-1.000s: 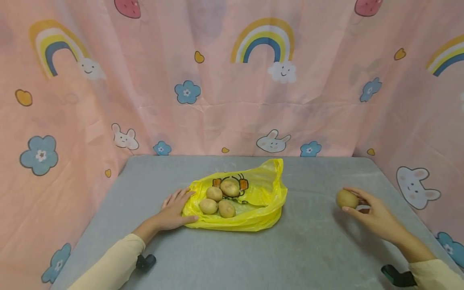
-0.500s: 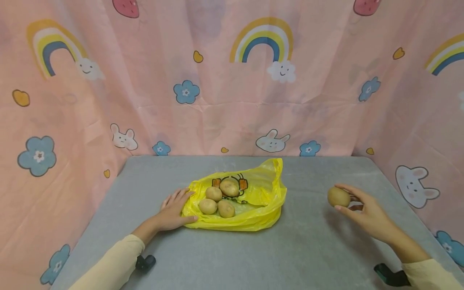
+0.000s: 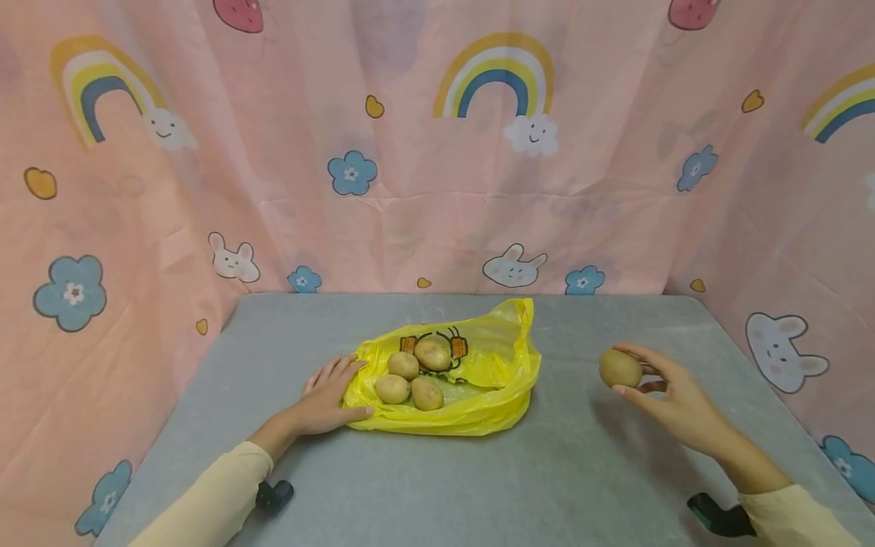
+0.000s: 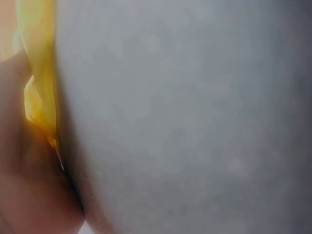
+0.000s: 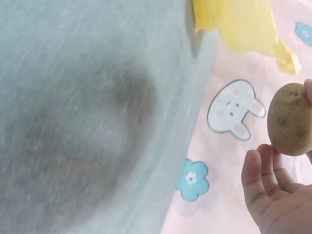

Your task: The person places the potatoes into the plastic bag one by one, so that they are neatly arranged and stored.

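A yellow plastic bag (image 3: pixel 507 403) lies on its side on the table, mouth toward the right. Several potatoes (image 3: pixel 393 389) are inside, grouped at its left end. My left hand (image 3: pixel 330 396) rests on that end with its fingers spread and fairly straight. In the left wrist view, yellow plastic (image 4: pixel 43 73) runs along my fingers. Held above the table to the right of the bag is another potato (image 3: pixel 620 368), pinched between the thumb and fingertips of my right hand (image 3: pixel 673 399). The right wrist view shows this potato (image 5: pixel 290 119) close up, its brown skin lightly marked.
The grey table (image 3: pixel 478 486) reaches back to a pink curtain (image 3: pixel 287 114) printed with rainbows, flowers and rabbits, which also hangs at both sides. A black piece (image 3: pixel 275 497) sits by the left sleeve, and another black piece (image 3: pixel 719 516) by the right sleeve.
My right hand has moved left toward the bag, carrying the potato with it. My left hand, the bag and the potatoes in it have stayed in place.
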Tool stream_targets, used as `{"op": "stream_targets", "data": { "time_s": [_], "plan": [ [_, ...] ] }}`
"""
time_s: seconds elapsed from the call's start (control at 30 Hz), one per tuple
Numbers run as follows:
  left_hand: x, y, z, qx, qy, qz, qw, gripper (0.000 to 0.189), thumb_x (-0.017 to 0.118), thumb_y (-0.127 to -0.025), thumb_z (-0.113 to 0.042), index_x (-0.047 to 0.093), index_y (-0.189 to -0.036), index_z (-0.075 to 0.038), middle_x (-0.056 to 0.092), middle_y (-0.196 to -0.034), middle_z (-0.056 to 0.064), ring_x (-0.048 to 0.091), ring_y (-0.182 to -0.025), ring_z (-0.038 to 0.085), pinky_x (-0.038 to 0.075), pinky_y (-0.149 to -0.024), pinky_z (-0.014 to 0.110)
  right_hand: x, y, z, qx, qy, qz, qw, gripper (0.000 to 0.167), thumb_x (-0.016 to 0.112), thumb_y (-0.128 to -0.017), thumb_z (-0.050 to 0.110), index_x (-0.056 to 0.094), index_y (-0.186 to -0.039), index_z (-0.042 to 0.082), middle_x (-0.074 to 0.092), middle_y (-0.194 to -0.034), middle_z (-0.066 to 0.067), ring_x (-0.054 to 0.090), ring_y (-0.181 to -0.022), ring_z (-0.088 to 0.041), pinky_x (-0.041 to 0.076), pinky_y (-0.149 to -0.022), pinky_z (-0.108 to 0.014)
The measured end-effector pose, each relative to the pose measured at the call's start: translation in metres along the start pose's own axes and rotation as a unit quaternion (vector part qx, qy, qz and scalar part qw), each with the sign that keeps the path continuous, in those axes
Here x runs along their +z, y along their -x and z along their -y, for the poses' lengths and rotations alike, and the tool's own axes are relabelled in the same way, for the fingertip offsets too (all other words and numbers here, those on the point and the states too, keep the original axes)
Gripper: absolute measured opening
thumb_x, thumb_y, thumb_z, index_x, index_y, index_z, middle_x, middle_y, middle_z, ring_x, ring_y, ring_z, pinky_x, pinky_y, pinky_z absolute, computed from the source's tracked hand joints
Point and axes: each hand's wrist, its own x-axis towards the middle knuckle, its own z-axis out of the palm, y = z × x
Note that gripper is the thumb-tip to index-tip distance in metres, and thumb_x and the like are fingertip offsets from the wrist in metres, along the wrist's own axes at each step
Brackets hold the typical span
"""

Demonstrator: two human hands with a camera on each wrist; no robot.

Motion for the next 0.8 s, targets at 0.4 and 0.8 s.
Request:
{"op": "stream_targets", "data": {
  "time_s": [0.4, 0.8],
  "plan": [
    [0.002, -0.003, 0.005, -0.013, -0.006, 0.005, 0.9999, 0.092, 0.064, -0.090, -0.060, 0.024, -0.162, -0.018, 0.014, -0.171, 0.011, 0.003, -0.158, 0.041, 0.000, -0.121, 0.066, 0.014, -0.007, 0.017, -0.014, -0.003, 0.011, 0.9998, 0.055, 0.076, -0.089, 0.007, 0.056, -0.141, 0.006, 0.048, -0.128, 0.037, 0.051, -0.106, 0.014, 0.053, -0.075, -0.018],
    [-0.002, -0.001, -0.002, -0.014, -0.003, 0.010, 0.9998, 0.092, 0.064, -0.090, -0.058, 0.025, -0.162, -0.014, 0.015, -0.170, 0.015, 0.004, -0.157, 0.044, 0.001, -0.120, 0.068, 0.027, -0.011, 0.029, -0.011, -0.026, 0.027, 0.9993, 0.057, 0.077, -0.088, 0.007, 0.056, -0.141, 0.009, 0.059, -0.135, -0.013, 0.051, -0.107, 0.011, 0.053, -0.075, -0.022]
  ]
}}
